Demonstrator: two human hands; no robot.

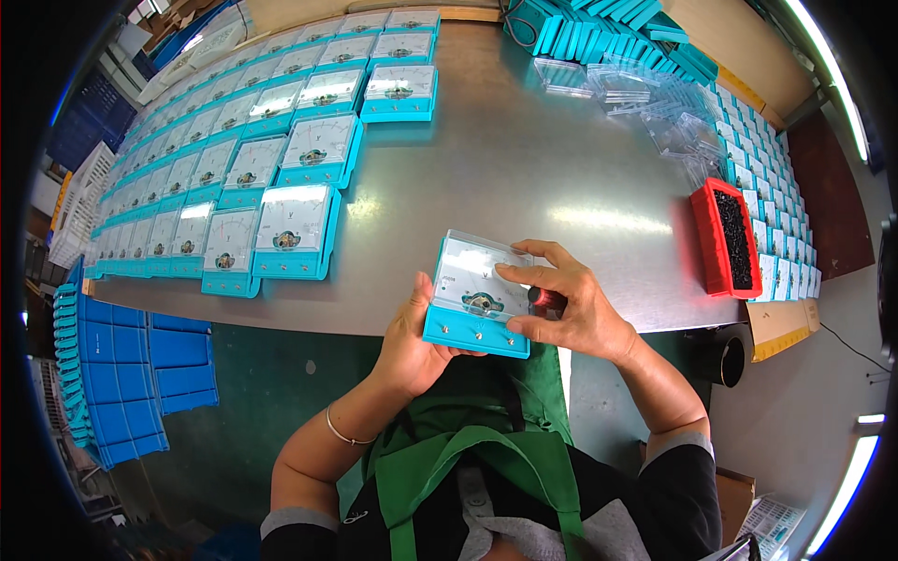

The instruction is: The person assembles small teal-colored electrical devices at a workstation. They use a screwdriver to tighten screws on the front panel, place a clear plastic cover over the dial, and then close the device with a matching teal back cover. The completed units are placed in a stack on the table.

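At the table's near edge, my left hand (412, 341) cradles a panel meter (480, 290) from the left side and below. The meter has a turquoise base, a white dial face and a clear cover, and it is slightly tilted. Three small metal screws show along its lower strip. My right hand (585, 304) bends round the meter's right side, its fingertips on or close to the clear cover. Tucked in the right fingers is a short dark red and black cylinder (547, 299), its far end hidden by the hand.
Rows of similar meters (318, 150) cover the table's left; smaller ones (762, 192) stand far right. A red bin (716, 248) holds small black parts. Clear covers (627, 89) and turquoise cases (599, 37) lie at the back right. Blue crates (117, 374) stand below left.
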